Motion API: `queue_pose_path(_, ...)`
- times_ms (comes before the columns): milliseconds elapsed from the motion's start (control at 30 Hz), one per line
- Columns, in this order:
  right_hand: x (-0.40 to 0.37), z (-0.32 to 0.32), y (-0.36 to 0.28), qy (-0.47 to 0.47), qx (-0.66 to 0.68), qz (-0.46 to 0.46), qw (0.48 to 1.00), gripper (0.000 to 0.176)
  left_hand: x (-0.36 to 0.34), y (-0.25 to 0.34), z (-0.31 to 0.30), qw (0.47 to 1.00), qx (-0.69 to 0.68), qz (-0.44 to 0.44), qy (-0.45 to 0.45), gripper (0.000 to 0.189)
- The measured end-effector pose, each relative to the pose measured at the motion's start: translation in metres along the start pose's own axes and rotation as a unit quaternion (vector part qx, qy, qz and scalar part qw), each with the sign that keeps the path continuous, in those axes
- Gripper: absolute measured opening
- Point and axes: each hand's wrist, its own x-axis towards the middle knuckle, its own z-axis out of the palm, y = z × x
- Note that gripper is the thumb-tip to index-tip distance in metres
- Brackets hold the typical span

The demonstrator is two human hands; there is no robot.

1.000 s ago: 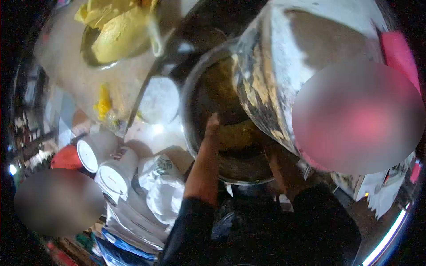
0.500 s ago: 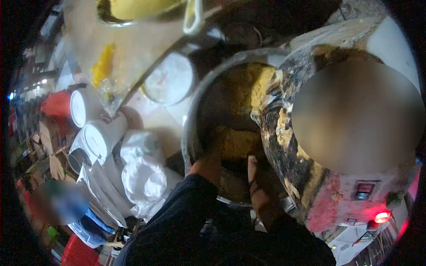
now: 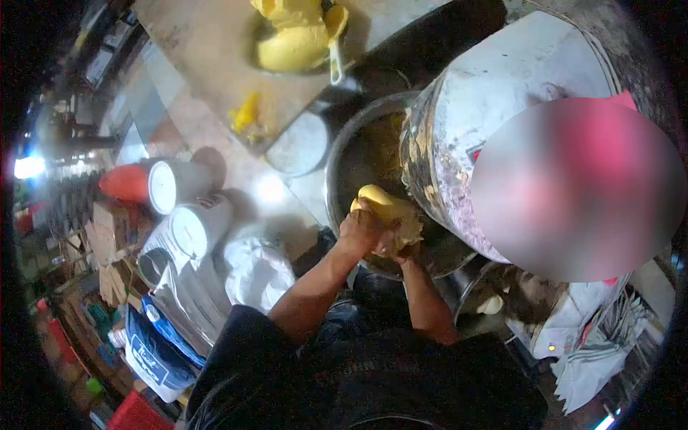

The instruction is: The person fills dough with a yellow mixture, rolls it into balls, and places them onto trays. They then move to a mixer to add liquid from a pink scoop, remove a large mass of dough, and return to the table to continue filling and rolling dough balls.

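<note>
Since the frame of half a second ago, both hands are seen to be raised out of the depth of the large round steel bowl point(image 3: 335, 188), and a pale yellow lump of dough point(image 3: 381, 203) is now brought up with them to the bowl's near rim.

Nearest the camera, dark sleeves are seen pushed up, with both forearms bare. The left hand point(image 3: 360, 229) is curled over the near left side of the lump, fingers closed on it. The right hand point(image 3: 401, 249) is pressed in from below and to the right, also closed on the dough; its fingertips are hidden under the mass. The two hands are touching each other.

Just beside the bowl on the right, a tall white metal drum crusted with dried dough point(image 3: 494, 93) is leaned over the bowl's far edge.

To the left, a heap of crumpled white plastic bags point(image 3: 254, 271) is laid near two white lidded plastic buckets point(image 3: 195, 228), with a red container point(image 3: 123, 183) behind them.

Farther off, on the pale worktop point(image 3: 201, 43), a small yellow scrap of dough point(image 3: 245, 113) is left, and beyond it a shallow metal pan heaped with yellow dough point(image 3: 294, 39) is set.
</note>
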Motion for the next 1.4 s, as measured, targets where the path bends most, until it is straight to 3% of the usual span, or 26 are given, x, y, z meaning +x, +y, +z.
queue_pose_path(33,-0.008,0.006,0.003,-0.006,0.010,0.004,1.000,0.046,-0.015,0.009,-0.020,1.000,0.005,0.006,0.001,0.079)
queue_pose_path(100,-0.015,0.020,0.014,-0.019,0.032,0.016,0.999,0.046,-0.042,0.023,-0.059,0.989,0.081,0.046,-0.113,0.076)
queue_pose_path(133,-0.019,0.037,0.032,0.041,-0.062,-0.074,0.994,0.048,-0.055,0.023,-0.076,0.989,0.085,0.053,-0.109,0.076)
queue_pose_path(167,-0.017,0.027,0.040,0.040,-0.063,-0.077,0.994,0.048,-0.073,0.018,-0.090,0.993,0.044,0.093,-0.049,0.072)
queue_pose_path(200,-0.005,0.006,0.043,-0.082,-0.048,-0.059,0.994,0.052,-0.089,0.011,-0.102,0.991,0.002,0.132,0.013,0.067)
queue_pose_path(233,-0.001,-0.019,0.047,-0.197,-0.033,-0.037,0.979,0.056,-0.099,0.001,-0.117,0.984,-0.061,0.152,0.075,0.093)
queue_pose_path(267,-0.001,-0.029,0.055,-0.315,-0.017,-0.012,0.949,0.060,-0.112,-0.012,-0.129,0.973,-0.109,0.148,0.136,0.095)
queue_pose_path(300,-0.009,-0.006,0.061,-0.275,-0.037,-0.026,0.960,0.060,-0.121,-0.023,-0.144,0.955,-0.150,0.151,0.205,0.098)
queue_pose_path(333,-0.019,0.017,0.068,-0.225,-0.060,-0.039,0.972,0.060,-0.122,-0.044,-0.139,0.937,-0.269,0.150,0.164,0.107)
queue_pose_path(367,-0.026,0.041,0.075,-0.194,-0.082,-0.048,0.976,0.060,-0.119,-0.071,-0.122,0.854,-0.490,0.161,0.064,0.107)
queue_pose_path(400,-0.031,0.063,0.082,-0.181,-0.106,-0.050,0.977,0.060,-0.131,-0.069,-0.123,0.804,-0.555,0.208,0.041,0.100)
queue_pose_path(433,-0.033,0.086,0.091,-0.177,-0.130,-0.047,0.975,0.060,-0.144,-0.065,-0.125,0.749,-0.612,0.254,0.023,0.094)
queue_pose_path(500,-0.028,0.122,0.114,-0.180,-0.169,-0.029,0.968,0.061,-0.168,-0.084,-0.144,0.763,-0.622,0.177,-0.016,0.077)
queue_pose_path(567,-0.024,0.159,0.145,-0.193,-0.208,-0.005,0.959,0.061,-0.178,-0.101,-0.164,0.703,-0.674,0.227,0.021,0.069)
queue_pose_path(700,-0.011,0.201,0.208,-0.204,-0.261,0.044,0.942,0.061,-0.188,-0.134,-0.218,0.668,-0.712,0.207,0.064,0.061)
queue_pose_path(867,0.037,0.232,0.278,-0.206,-0.295,0.085,0.929,0.061,-0.157,-0.195,-0.278,0.698,-0.700,0.126,0.087,0.051)
queue_pose_path(933,0.067,0.249,0.307,-0.209,-0.302,0.103,0.925,0.061,-0.143,-0.219,-0.307,0.683,-0.706,0.147,0.117,0.052)
queue_pose_path(1100,0.159,0.327,0.387,-0.238,-0.312,0.163,0.905,0.062,-0.108,-0.287,-0.406,0.694,-0.698,0.106,0.141,0.053)
queue_pose_path(1167,0.193,0.376,0.425,-0.267,-0.318,0.184,0.891,0.062,-0.089,-0.325,-0.434,0.603,-0.770,0.148,0.146,0.055)
queue_pose_path(1200,0.210,0.405,0.445,-0.293,-0.323,0.191,0.879,0.062,-0.075,-0.350,-0.448,0.578,-0.788,0.159,0.138,0.062)
queue_pose_path(1233,0.226,0.435,0.466,-0.329,-0.329,0.190,0.865,0.062,-0.073,-0.365,-0.471,0.520,-0.837,0.149,0.080,0.075)
queue_pose_path(1300,0.257,0.491,0.508,-0.385,-0.349,0.181,0.835,0.062,-0.074,-0.379,-0.515,0.436,-0.867,0.231,0.065,0.087)
queue_pose_path(1333,0.274,0.517,0.519,-0.244,-0.417,0.217,0.848,0.066,-0.061,-0.394,-0.530,0.445,-0.851,0.257,0.110,0.092)
queue_pose_path(1400,0.321,0.549,0.556,-0.132,-0.506,0.226,0.822,0.073,-0.042,-0.424,-0.559,0.375,-0.856,0.325,0.147,0.092)
